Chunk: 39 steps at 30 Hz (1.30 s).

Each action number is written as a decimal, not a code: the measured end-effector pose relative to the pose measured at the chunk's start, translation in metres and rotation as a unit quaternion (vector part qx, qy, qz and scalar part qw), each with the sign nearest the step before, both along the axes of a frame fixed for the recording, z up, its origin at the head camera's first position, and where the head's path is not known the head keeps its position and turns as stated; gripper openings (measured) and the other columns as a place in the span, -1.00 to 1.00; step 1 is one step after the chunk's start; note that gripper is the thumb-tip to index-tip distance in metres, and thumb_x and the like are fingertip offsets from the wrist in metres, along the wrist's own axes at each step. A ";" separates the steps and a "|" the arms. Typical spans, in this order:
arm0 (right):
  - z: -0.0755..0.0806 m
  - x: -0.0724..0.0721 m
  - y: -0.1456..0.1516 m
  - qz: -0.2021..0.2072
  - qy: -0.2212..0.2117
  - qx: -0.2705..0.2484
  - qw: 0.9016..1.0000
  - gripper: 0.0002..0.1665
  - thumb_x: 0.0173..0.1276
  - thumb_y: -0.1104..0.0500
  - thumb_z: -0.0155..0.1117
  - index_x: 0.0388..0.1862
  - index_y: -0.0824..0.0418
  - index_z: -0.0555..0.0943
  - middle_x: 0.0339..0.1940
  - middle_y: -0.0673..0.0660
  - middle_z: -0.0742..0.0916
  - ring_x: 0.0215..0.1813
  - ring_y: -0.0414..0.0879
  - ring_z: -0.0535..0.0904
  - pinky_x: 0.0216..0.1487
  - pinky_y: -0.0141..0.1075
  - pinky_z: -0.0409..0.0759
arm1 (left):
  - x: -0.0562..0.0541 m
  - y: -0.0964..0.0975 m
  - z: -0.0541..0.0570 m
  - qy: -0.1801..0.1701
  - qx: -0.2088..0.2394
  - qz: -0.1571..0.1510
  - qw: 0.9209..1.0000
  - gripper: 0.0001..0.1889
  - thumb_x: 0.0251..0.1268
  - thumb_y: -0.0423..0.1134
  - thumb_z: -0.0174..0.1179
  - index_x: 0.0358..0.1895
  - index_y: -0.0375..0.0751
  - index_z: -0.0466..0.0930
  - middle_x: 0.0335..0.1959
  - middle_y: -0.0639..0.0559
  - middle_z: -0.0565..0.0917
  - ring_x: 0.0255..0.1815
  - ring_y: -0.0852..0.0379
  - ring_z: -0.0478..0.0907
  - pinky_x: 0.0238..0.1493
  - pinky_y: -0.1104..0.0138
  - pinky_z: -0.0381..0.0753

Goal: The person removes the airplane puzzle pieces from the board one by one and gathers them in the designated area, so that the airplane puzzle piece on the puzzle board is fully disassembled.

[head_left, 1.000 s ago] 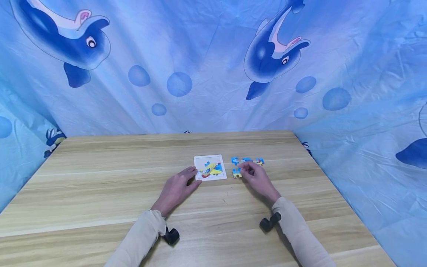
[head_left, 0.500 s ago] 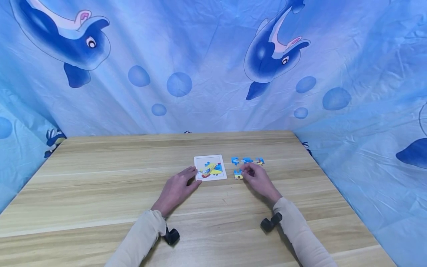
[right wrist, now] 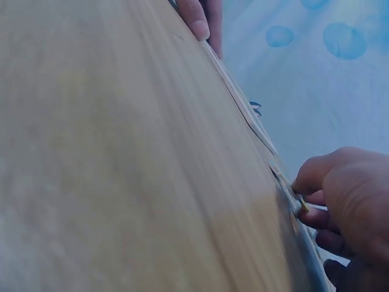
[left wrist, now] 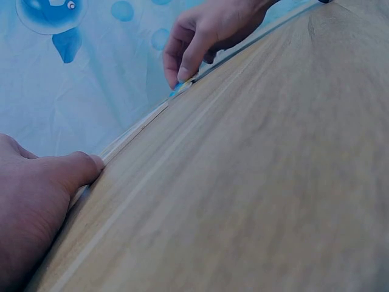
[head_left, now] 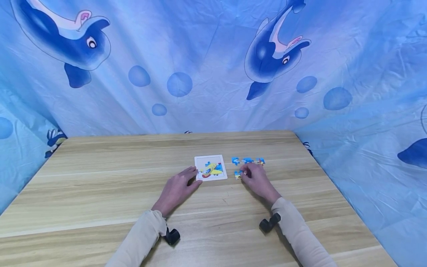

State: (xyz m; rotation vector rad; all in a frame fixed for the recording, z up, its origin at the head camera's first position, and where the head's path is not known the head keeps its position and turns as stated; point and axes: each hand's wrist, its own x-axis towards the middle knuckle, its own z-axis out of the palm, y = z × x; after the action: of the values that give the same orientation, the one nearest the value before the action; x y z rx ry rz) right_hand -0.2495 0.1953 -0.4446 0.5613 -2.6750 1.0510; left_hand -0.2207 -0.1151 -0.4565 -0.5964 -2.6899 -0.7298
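In the head view, a white-framed puzzle board (head_left: 211,158) lies on the table, partly filled with a yellow airplane picture. My left hand (head_left: 176,189) rests at its lower left corner, fingers along the left side and thumb at the near edge. Just right of the board, my right hand (head_left: 257,180) pinches a blue-and-yellow puzzle piece (head_left: 237,174) between thumb and fingertips. Its right part is hidden by the fingers. The right wrist view shows a yellow bit of that piece (right wrist: 303,205) at the fingertips. Behind it lie a few loose puzzle pieces (head_left: 248,160).
The wooden table (head_left: 100,185) reaches back to a blue curtain (head_left: 207,107) printed with dolphins and bubbles. A black wrist camera (head_left: 172,236) sits at the left cuff, another wrist camera (head_left: 269,223) at the right cuff.
My right hand has drawn slightly back and right with the puzzle piece, uncovering the loose piece behind it. Its fingers now cover more of the pinched piece. My left hand has stayed in place.
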 end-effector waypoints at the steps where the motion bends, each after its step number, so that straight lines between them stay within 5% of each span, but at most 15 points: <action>1: -0.001 0.000 0.000 -0.004 0.007 0.010 1.000 -0.86 0.27 0.37 0.40 -0.19 0.32 0.69 -0.33 0.07 0.65 -0.17 0.02 0.51 0.03 -0.04 0.41 | 0.000 0.000 0.000 -0.001 0.000 0.000 1.000 -0.49 0.42 -0.01 0.35 0.25 -0.30 0.67 0.30 -0.21 0.62 0.34 -0.16 0.55 0.27 -0.05 0.57; 8: -0.003 0.001 0.000 -0.024 0.020 0.039 0.999 -0.83 0.25 0.31 0.38 -0.17 0.30 0.69 -0.27 0.11 0.67 -0.10 0.09 0.54 0.13 0.09 0.38 | 0.000 0.000 0.001 -0.008 -0.001 0.000 1.000 -0.50 0.45 0.00 0.32 0.26 -0.29 0.66 0.32 -0.19 0.60 0.36 -0.15 0.53 0.30 -0.04 0.54; 19: -0.001 -0.003 0.003 -0.012 0.019 -0.049 0.999 -0.89 0.40 0.35 0.34 -0.13 0.37 0.66 -0.31 0.10 0.63 -0.13 0.05 0.46 0.00 -0.08 0.38 | 0.001 0.000 0.001 -0.007 -0.001 0.003 1.000 -0.50 0.44 -0.01 0.33 0.26 -0.29 0.66 0.32 -0.19 0.61 0.36 -0.15 0.53 0.30 -0.03 0.55; 39: 0.009 -0.015 -0.042 0.030 -0.013 -0.057 0.998 -0.85 0.41 0.36 0.26 -0.08 0.36 0.66 -0.24 0.12 0.65 -0.09 0.04 0.52 0.04 -0.08 0.50 | 0.000 -0.001 0.000 -0.009 0.002 0.001 1.000 -0.50 0.43 0.00 0.34 0.26 -0.29 0.67 0.32 -0.18 0.61 0.36 -0.13 0.53 0.30 -0.02 0.55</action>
State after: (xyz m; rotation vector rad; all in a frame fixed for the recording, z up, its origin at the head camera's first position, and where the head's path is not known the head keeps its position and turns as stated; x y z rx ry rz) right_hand -0.2646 0.1538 -0.4354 0.6126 -2.6154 1.2269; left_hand -0.2207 -0.1157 -0.4566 -0.5899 -2.7042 -0.7421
